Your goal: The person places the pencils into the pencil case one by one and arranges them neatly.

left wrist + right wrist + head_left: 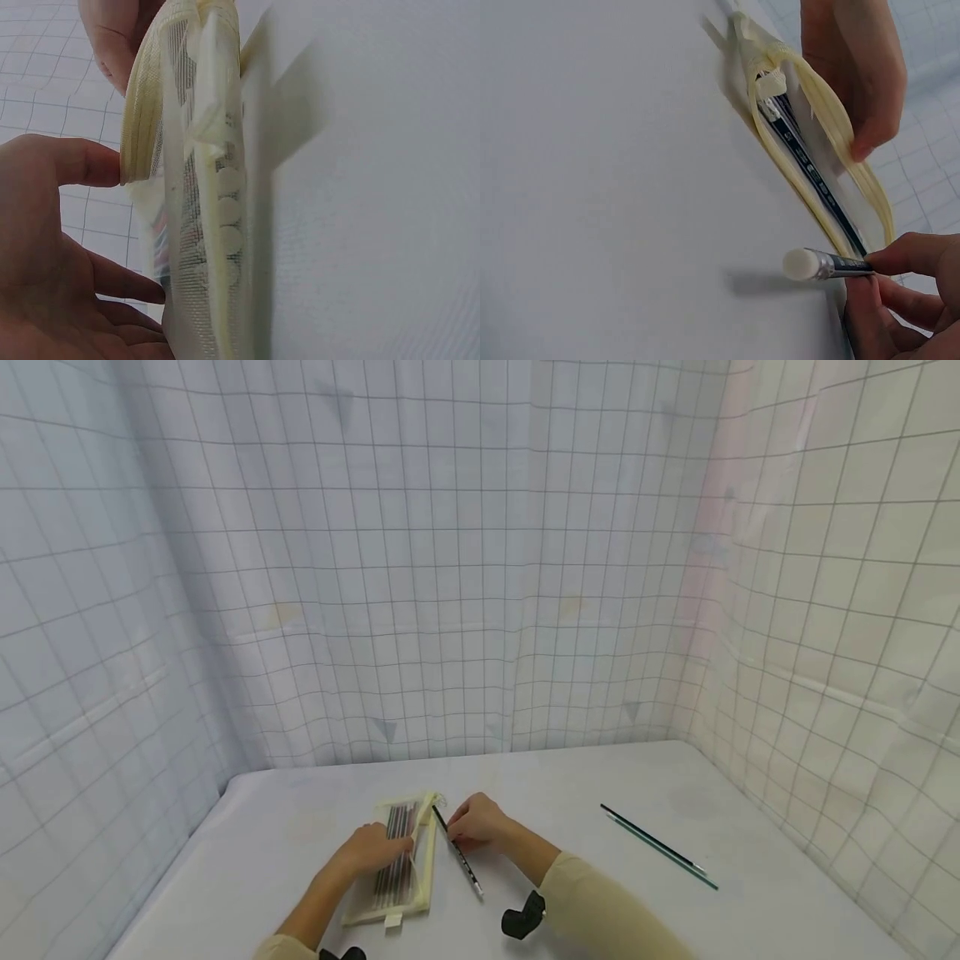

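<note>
A see-through mesh pencil case (390,860) with a pale yellow zip edge lies on the table, several dark pencils inside. Its zip side gapes, as the right wrist view shows. My left hand (372,849) lies over the case and holds the upper zip edge (142,120), thumb at that edge and fingers against the mesh. Beside the opening, my right hand (477,822) pinches a dark pencil (459,853) between thumb and fingers. The pencil's white eraser end (802,265) points toward me; its other end is at the case's far corner.
To the right, a black pencil (645,833) and a green pencil (675,857) lie side by side on the white table (555,785). Grid-patterned white curtains (465,568) hang behind the table and on both sides.
</note>
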Motion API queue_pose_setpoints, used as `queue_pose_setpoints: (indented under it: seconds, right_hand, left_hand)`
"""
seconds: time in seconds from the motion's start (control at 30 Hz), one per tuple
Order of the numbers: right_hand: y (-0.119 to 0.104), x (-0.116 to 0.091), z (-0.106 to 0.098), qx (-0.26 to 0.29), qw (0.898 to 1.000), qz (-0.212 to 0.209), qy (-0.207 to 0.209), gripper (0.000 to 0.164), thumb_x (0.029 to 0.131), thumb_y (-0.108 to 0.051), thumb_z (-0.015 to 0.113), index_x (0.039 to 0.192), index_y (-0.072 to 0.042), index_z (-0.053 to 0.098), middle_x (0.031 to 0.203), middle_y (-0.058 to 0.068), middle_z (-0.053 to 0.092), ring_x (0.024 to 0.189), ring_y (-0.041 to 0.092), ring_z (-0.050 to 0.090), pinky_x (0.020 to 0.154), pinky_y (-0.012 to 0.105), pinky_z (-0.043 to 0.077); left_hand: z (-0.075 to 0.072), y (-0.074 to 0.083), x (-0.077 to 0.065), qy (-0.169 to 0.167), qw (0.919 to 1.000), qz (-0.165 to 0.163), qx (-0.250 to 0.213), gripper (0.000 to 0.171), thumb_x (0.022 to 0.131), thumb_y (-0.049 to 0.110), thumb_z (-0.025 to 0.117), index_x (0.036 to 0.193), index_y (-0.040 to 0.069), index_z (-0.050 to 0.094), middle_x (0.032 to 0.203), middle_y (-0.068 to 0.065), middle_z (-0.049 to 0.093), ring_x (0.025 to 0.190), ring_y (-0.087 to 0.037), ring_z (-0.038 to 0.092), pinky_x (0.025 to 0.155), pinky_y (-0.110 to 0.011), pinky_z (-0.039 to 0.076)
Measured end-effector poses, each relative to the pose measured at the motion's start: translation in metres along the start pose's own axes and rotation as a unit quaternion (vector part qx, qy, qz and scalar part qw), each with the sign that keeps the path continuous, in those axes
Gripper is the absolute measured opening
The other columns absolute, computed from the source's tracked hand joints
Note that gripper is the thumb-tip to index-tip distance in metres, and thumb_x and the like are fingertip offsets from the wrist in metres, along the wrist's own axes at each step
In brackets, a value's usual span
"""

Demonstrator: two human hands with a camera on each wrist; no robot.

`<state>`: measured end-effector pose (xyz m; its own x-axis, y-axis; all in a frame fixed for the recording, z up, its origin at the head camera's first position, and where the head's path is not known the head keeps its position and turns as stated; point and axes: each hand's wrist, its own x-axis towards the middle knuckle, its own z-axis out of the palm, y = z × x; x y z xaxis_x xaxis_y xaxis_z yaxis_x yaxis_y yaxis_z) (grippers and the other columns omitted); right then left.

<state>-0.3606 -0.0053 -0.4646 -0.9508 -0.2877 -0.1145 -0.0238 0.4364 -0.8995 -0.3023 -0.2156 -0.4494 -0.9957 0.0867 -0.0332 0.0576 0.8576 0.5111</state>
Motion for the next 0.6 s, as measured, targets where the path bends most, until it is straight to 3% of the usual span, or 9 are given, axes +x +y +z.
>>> queue_pose_setpoints:
  seconds: [0.37,0.6]
  right_hand:
    - [-0.017,0.016,0.038,-0.002,0.999,-0.010,0.052,0.009,0.082,0.002,0.082,0.082,-0.005,0.077,0.069,0.004,0.067,0.054,0.013,0.065,0.052,0.026,0.055]
    - [-0.027,0.021,0.050,-0.118,0.988,-0.047,0.094,0.013,0.079,-0.006,0.087,0.071,-0.005,0.077,0.053,-0.001,0.063,0.050,0.013,0.064,0.058,0.028,0.056]
  left_hand:
    - [-0.003,0.002,-0.002,0.003,0.9997,-0.007,-0.024,0.042,0.083,0.039,0.065,0.087,-0.002,0.059,0.080,-0.010,0.056,0.072,-0.025,0.052,0.067,-0.040,0.046]
    - [-0.004,0.000,-0.004,0.001,0.9989,-0.008,-0.046,0.040,0.083,0.038,0.067,0.090,-0.001,0.059,0.082,-0.009,0.057,0.073,-0.024,0.053,0.064,-0.037,0.044]
